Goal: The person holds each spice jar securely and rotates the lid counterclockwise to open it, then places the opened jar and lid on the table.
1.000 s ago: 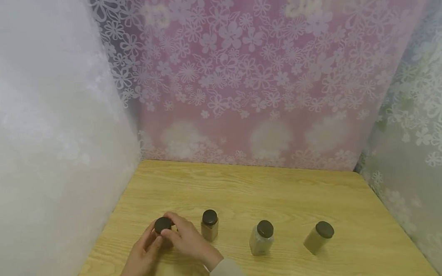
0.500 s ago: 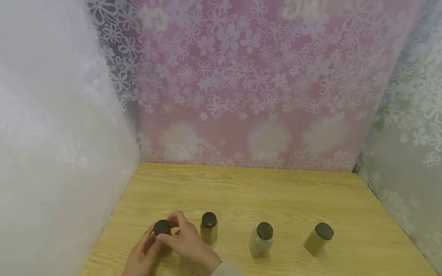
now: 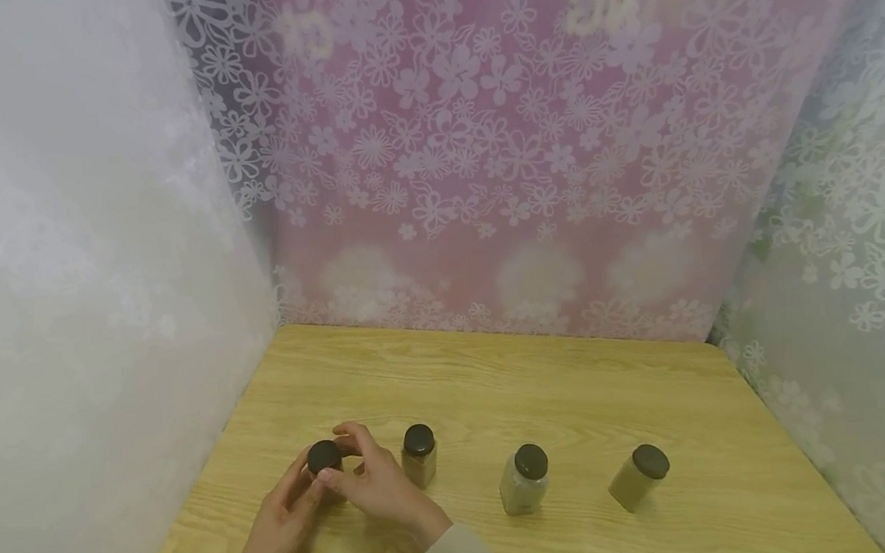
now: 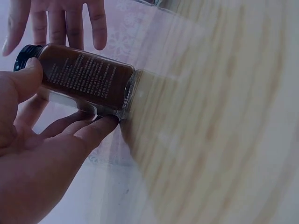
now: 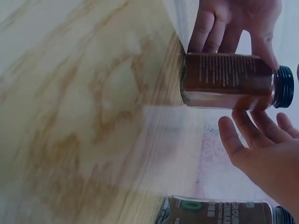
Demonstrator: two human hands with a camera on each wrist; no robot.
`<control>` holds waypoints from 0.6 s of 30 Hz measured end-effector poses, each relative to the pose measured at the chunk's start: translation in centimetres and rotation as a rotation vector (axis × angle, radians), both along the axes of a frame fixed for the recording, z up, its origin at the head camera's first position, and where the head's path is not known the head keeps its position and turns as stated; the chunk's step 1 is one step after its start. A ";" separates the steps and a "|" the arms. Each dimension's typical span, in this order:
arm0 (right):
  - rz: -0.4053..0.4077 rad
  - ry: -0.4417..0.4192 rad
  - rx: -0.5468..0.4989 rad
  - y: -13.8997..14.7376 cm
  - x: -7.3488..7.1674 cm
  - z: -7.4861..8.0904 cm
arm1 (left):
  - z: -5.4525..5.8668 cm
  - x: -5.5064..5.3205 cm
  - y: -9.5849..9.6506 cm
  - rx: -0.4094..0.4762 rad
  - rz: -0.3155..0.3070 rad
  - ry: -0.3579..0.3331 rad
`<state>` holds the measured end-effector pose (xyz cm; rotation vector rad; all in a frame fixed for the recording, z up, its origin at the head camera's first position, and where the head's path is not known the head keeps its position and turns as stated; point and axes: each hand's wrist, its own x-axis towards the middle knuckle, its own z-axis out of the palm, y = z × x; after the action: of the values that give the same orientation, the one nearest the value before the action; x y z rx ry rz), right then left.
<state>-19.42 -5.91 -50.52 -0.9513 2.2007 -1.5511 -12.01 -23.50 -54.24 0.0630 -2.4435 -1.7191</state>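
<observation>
Around the brown jar (image 5: 229,77), my left hand (image 3: 280,510) grasps its sides, thumb up near the black lid (image 3: 324,455). My right hand (image 3: 381,482) has its fingers loosely spread about the jar's top, clenching nothing; whether they all touch I cannot tell. The jar stands upright on the left side of the desk (image 3: 493,382). Just right of my right hand is a second jar (image 3: 420,468), then a pale jar (image 3: 521,488), then an olive jar (image 3: 630,485), all black-lidded. Behind the desk hangs a pink flowered sheet (image 3: 452,176).

Head cam high, fwd/down; wrist cams close, sideways, both w/ same jar (image 4: 86,74)
</observation>
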 end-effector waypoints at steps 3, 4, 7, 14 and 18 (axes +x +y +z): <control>-0.009 0.024 -0.012 0.0 0.1 -0.1 | -0.1 0.0 0.1 0.030 0.006 0.008; -0.007 0.029 -0.017 0.0 0.2 -0.1 | -0.1 0.1 0.1 0.044 0.001 0.006; 0.002 0.032 -0.032 0.0 0.3 0.0 | 0.0 0.2 0.2 0.072 -0.013 -0.003; 0.037 -0.011 -0.032 0.4 0.1 0.2 | 0.4 0.3 0.4 0.094 -0.050 -0.003; 0.017 -0.063 -0.024 0.3 0.1 0.2 | 0.6 0.2 0.4 0.097 -0.050 0.001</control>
<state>-19.30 -5.60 -50.28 -0.9133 2.1306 -1.5819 -11.76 -23.12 -53.65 0.0124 -2.3787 -1.8572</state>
